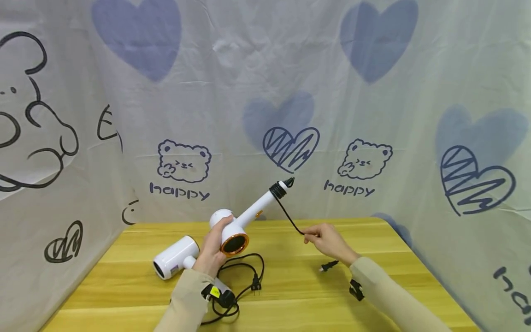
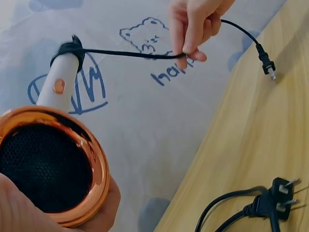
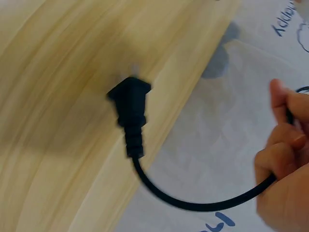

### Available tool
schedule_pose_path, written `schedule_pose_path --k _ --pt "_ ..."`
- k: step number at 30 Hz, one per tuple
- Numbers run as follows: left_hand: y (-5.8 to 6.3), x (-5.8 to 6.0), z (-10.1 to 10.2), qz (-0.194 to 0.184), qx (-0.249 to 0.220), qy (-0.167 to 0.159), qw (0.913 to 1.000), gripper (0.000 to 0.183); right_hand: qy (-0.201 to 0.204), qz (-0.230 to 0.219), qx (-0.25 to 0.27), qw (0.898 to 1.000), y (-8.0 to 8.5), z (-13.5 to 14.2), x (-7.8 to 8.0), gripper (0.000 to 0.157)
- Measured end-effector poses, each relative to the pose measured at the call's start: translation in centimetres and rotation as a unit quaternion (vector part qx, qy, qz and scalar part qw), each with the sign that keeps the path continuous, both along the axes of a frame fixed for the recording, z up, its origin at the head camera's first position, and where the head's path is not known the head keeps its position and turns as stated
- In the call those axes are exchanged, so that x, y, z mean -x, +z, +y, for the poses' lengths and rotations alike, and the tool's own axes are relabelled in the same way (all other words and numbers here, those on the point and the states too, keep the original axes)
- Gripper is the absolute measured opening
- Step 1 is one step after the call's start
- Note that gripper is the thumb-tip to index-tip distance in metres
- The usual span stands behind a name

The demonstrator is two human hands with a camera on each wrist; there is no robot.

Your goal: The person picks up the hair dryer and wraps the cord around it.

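Note:
My left hand grips the head of a white hair dryer with a copper-coloured ring, held up over the table with its handle slanting up to the right. Black cord is wound in several turns round the handle's end. From there a stretch of cord runs taut to my right hand, which pinches it between thumb and fingers. Past that hand the cord's short tail hangs in a curve, ending in a two-pin plug above the tabletop.
A second white hair dryer lies on the wooden table at the left, partly behind my left arm. Its black cord loops loosely on the wood, with a plug near the middle. A printed cloth hangs behind and along the sides.

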State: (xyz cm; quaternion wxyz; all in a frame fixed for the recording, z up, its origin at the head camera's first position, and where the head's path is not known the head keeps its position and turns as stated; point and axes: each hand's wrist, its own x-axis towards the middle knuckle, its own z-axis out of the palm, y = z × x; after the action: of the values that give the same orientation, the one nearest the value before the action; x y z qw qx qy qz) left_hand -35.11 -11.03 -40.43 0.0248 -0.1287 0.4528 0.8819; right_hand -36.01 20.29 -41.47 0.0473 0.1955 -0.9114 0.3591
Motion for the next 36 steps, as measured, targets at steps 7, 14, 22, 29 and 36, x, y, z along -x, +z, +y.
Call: schedule_pose_path --k 7,14,22,29,36 --pt "-0.2 0.0 0.3 0.009 0.039 -0.059 0.9975 0.068 -0.121 -0.007 -0.023 0.992 1.1 1.6 1.3 0.022" --pt "-0.7 -0.2 0.7 0.012 0.068 -0.114 0.9911 0.065 -0.143 -0.014 -0.016 0.99 1.9 2.6 2.0 0.024" --pt "-1.0 -0.5 0.7 0.033 0.13 -0.161 0.9778 0.068 -0.165 -0.001 -0.031 0.986 1.8 3.1 2.5 0.017" --pt "-1.2 -0.4 0.3 0.085 0.221 -0.164 0.9577 0.071 -0.144 0.055 -0.057 0.986 2.9 2.8 2.3 0.023" --pt "-1.1 -0.4 -0.1 0.133 0.338 -0.156 0.9186 0.078 -0.133 0.122 -0.094 0.979 3.3 1.3 2.4 0.022"
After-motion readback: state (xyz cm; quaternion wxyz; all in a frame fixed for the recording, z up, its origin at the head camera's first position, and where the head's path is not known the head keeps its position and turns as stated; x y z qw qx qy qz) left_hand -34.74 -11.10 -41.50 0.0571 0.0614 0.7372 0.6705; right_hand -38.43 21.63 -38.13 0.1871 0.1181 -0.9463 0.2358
